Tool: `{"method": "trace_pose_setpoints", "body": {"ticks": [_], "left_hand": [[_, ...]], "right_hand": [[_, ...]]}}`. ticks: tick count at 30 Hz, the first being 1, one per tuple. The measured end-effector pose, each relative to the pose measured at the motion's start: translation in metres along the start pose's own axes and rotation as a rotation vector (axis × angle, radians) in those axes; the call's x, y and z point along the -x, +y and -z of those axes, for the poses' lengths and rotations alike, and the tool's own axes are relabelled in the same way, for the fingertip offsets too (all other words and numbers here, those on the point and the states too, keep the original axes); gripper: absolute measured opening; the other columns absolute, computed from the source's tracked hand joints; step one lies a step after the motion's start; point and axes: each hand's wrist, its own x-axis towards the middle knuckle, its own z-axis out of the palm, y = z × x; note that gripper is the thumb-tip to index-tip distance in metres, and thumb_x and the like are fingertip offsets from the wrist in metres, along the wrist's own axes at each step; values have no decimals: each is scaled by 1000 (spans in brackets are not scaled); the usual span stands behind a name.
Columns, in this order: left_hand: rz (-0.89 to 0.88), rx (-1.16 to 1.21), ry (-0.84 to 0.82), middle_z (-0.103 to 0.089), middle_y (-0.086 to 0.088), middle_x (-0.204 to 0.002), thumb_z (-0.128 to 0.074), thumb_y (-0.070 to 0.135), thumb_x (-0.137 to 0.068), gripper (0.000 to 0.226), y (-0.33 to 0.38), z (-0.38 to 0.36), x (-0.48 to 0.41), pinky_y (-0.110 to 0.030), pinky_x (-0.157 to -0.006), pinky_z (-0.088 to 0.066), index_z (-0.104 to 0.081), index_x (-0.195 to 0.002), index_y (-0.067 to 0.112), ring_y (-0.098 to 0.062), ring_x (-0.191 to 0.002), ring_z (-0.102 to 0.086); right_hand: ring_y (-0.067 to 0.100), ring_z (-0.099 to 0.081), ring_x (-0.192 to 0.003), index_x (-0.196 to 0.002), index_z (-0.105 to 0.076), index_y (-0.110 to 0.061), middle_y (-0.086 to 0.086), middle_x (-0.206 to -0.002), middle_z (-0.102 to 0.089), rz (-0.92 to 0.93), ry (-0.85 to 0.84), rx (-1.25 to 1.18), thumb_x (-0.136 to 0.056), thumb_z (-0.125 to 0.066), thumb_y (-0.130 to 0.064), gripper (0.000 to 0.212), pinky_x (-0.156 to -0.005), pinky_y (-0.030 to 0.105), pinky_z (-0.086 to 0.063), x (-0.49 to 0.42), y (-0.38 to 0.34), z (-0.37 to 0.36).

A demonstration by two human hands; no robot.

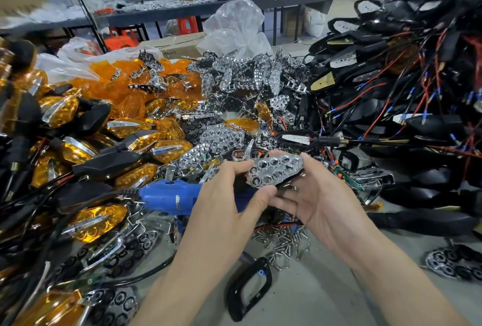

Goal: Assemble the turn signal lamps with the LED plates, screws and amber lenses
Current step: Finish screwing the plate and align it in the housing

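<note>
Just now, pinched at both ends: the LED plate (pixel 275 170), held up off the bench (pixel 326 286) in the gap between the two hands, chrome honeycomb face turned to the camera. Lies crosswise, long axis running from the left hand (pixel 229 195) at the lower near end to the right hand (pixel 313 200) at the higher far end, so equally near to both and touched by both. Left thumb pressed on the near lower edge, left fingers curled over the upper left edge. Right hand palm-up, fingers reaching under the plate, thumb along its top right rim. Something dark just under the plate between the palms; cannot tell whether a housing or only shadow. Outward from there: a scatter of screws (pixel 284 239) directly below the right hand, red wire ends (pixel 271 227) just above them; a blue power screwdriver (pixel 169 195) just behind the left hand, partly hidden by it, cable end pointing away from the palms; a black housing frame (pixel 249 286) lying nearer the body, between the two forearms. Heaps of amber lenses (pixel 117 85) well beyond the left hand, wired black housings (pixel 417 91) stacked beyond and outside the right. Probably calls next for seating the plate in a housing, then freeing one hand; handier for the screwdriver, the left; for the screws, the right.
</note>
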Motion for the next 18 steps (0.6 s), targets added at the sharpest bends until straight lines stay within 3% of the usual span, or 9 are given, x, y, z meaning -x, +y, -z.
{"method": "trace_pose_setpoints", "body": {"ticks": [4, 8, 11, 14, 18], "left_hand": [[-11, -18, -13, -52, 37, -114, -47, 76, -83, 30, -2, 1, 0, -17, -89, -42, -34, -108, 66, 7, -116, -49], [-9, -9, -34, -51, 38, -114, -48, 76, -82, 32, -4, 1, 0, -16, -87, -41, -34, -109, 65, 7, -117, -47], [-7, -5, -51, -48, 39, -113, -49, 76, -81, 32, -5, 1, 0, -15, -84, -41, -32, -108, 67, 10, -115, -46], [-24, -5, -52, -50, 37, -113, -50, 73, -83, 31, -5, 1, 0, -17, -87, -42, -31, -107, 67, 9, -115, -47], [-54, -13, -27, -49, 36, -116, -50, 73, -85, 32, -5, 1, 3, -24, -93, -45, -30, -110, 70, 5, -116, -48]], "right_hand": [[29, -76, -96, -125, -69, -11, 18, -116, -75, 15, -2, 20, -107, -37, -36, 44, -72, 32, -62, 0, 0, 1], [29, -75, -95, -123, -70, -11, 20, -117, -74, 32, -16, 28, -91, -50, -42, 49, -73, 33, -62, 1, 0, 0], [29, -75, -93, -124, -70, -11, 21, -117, -74, 36, -19, 23, -104, -41, -38, 44, -72, 33, -61, 1, 1, 3], [29, -74, -97, -125, -69, -12, 19, -119, -74, 42, -33, 38, -106, -36, -40, 47, -75, 33, -61, 0, 1, 3], [26, -75, -97, -123, -69, -14, 17, -120, -74, 65, -70, 48, -96, -44, -45, 48, -75, 32, -61, 2, 1, 2]]}}
